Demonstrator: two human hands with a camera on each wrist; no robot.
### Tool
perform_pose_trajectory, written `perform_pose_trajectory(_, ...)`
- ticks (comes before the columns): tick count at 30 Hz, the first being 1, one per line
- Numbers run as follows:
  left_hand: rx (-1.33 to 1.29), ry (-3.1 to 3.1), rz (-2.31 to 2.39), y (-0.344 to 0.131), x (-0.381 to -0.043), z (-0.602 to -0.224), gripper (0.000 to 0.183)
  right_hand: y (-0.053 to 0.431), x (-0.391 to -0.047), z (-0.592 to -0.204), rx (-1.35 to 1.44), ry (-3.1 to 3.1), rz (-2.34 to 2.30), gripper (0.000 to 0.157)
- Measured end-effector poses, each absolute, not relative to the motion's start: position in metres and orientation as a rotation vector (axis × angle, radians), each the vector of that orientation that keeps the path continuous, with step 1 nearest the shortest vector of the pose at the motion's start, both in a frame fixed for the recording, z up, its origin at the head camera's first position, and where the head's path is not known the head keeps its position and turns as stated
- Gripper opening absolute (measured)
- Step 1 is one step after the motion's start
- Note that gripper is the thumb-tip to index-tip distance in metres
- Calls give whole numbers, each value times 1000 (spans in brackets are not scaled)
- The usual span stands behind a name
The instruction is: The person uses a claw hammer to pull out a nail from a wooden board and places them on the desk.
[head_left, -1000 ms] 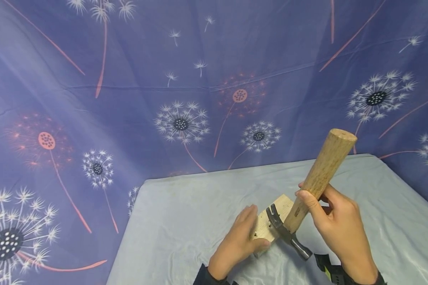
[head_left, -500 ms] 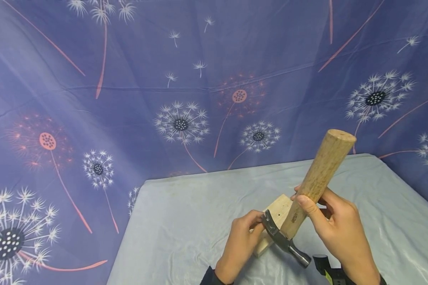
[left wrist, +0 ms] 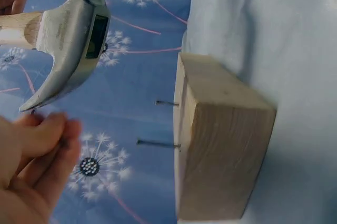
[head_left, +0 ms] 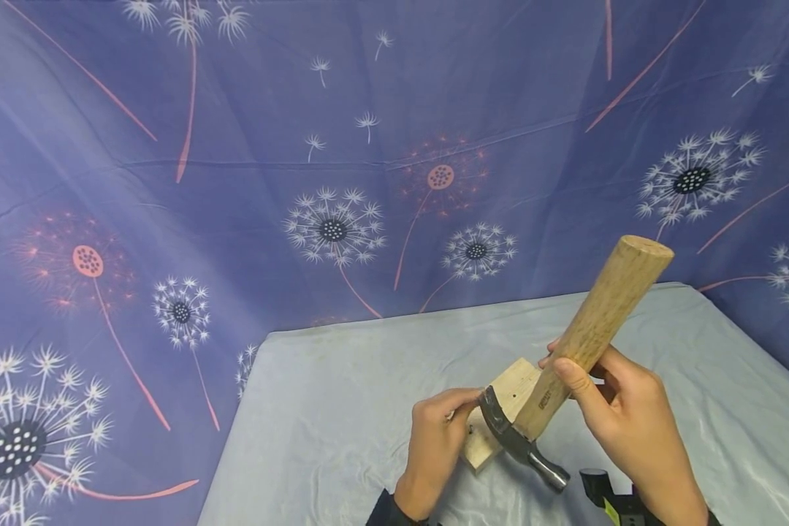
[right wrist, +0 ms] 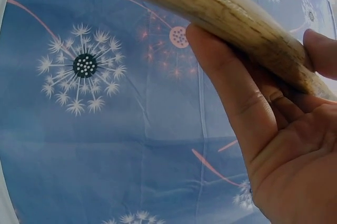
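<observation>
Purple-blue cloth printed with white and coral dandelions (head_left: 256,109) hangs behind the bench, draped in pale grey-blue fabric (head_left: 342,387). On my head feed, the claw hammer with a thick, light-brown wooden handle (head_left: 585,340) is tilted above the bench, handle end up and away from the person. The right hand (head_left: 631,416) grips that handle partway along. The left hand (head_left: 434,438) is at the claw end of the dark steel head (head_left: 513,438), and beneath lies a pale, rectangular wooden block (head_left: 518,380).

Switching to the left wrist, I see the left thumb and fingertips drawn together just under the claw tip, pinching what I take for a small dark nail (left wrist: 32,112). Claw and block are apart; two slim grey nails (left wrist: 158,143) jut from the block's face.

From the right wrist, I get fingers and thumb wrapped about the smooth wood of the handle. I'd judge the hammer stiff and head-heavy, prone to swing if held loosely; the lower handle gives control near the claw, the far end more leverage. The block looks light and rigid, best steadied by its sides, clear of the nails.
</observation>
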State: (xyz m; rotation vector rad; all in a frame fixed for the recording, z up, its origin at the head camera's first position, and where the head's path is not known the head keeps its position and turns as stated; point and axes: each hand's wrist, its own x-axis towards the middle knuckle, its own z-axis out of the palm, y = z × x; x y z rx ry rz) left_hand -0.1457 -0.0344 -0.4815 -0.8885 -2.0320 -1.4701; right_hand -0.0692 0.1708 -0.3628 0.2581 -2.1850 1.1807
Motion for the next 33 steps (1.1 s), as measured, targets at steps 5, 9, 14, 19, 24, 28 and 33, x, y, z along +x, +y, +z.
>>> perform_pose_trajectory(5, -655, -2102, -1343, -61, -160, -477, 16, 172, -67, -361, 248, -2227, 1143, 24)
perform_pose_trajectory(9, -455, -2315, -1357, -85, -169, -480, 28, 175, -65, -361, 234, -2230, 1164, 26)
perform_pose_trajectory(14, -357, -2496, -1283, -101, -173, -482, 32, 175, -66, -364, 228, -2233, 1159, 26)
perform_pose_trajectory(19, -288, -2636, -1235, -110, -173, -487, 23, 177, -69, -366, 165, -2266, 1104, 23)
perform_pose_trajectory(24, -199, -2866, -1263, -117, -170, -491, 21, 180, -72, -370, 117, -2292, 1073, 22)
perform_pose_trajectory(28, -208, -2915, -1289, -118, -172, -495, 21, 181, -73, -371, 104, -2308, 1073, 21)
perform_pose_trajectory(33, -236, -2944, -1368, -117, -174, -501, 21, 183, -75, -371, 102, -2330, 1066, 19)
